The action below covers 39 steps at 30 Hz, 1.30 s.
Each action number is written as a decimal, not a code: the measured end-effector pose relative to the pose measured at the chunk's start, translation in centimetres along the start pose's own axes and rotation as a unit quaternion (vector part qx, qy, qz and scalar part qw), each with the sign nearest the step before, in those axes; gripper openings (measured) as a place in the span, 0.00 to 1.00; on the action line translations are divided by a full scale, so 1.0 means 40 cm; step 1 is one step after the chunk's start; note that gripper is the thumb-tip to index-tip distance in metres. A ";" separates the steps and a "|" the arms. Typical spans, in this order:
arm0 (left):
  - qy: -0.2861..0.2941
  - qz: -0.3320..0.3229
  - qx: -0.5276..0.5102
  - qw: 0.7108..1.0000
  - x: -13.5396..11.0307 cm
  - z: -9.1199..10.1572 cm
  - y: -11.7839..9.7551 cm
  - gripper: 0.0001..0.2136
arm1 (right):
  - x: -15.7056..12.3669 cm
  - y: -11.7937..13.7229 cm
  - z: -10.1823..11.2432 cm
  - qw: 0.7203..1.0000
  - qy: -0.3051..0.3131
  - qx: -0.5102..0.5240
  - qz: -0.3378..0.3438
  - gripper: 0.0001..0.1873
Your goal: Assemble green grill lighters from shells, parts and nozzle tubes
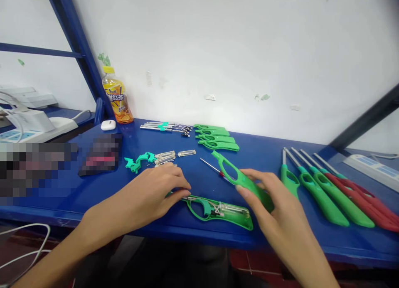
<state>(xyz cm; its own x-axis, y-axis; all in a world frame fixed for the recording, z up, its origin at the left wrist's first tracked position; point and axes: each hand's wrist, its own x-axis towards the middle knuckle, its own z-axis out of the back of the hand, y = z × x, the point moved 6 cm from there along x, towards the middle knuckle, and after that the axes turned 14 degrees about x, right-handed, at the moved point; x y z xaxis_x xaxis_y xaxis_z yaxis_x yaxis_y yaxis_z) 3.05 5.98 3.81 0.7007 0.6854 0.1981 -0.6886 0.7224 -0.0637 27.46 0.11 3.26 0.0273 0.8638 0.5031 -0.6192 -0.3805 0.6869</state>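
Note:
My right hand [268,196] grips a green lighter casing half [232,171], raised at a slant above the table. Below it lies an open green lighter half [243,222]. A clear fuel tank [234,210], a teal trigger [205,206] and thin wires sit inside. My left hand [165,186] is closed at this half's narrow front end, thumb and fingers pinching the metal lighter tube [186,198]; the fingertips partly hide it. A screwdriver [212,166] with a thin metal shaft lies behind the raised casing, its handle mostly hidden.
Behind my hands lie teal triggers [140,160], clear tanks [186,153], metal tubes with wires [158,126] and green casing halves [218,144]. Assembled green and red lighters [330,196] lie at right. A drink bottle [116,97], white earphone case [108,125] and blurred phone-like object [101,155] are left.

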 end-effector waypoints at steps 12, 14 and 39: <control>-0.001 -0.033 0.031 0.999 -0.002 -0.023 -0.036 0.12 | -0.008 0.007 -0.116 0.988 0.100 -0.115 0.024 0.20; 0.000 -0.031 0.037 0.999 -0.003 -0.025 -0.037 0.13 | -0.009 0.007 -0.116 0.988 0.102 -0.115 0.025 0.20; -0.151 0.073 -0.003 0.986 -0.021 0.072 -0.001 0.09 | -0.046 0.057 -0.069 0.987 0.148 -0.031 0.045 0.13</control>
<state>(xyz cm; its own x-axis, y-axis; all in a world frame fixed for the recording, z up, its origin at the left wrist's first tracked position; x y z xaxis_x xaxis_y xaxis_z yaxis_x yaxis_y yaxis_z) 1.93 5.12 6.48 0.5064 0.7232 0.4695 -0.7758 0.6198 -0.1180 23.84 -1.42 2.44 -0.2559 0.8895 0.3785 -0.6563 -0.4474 0.6076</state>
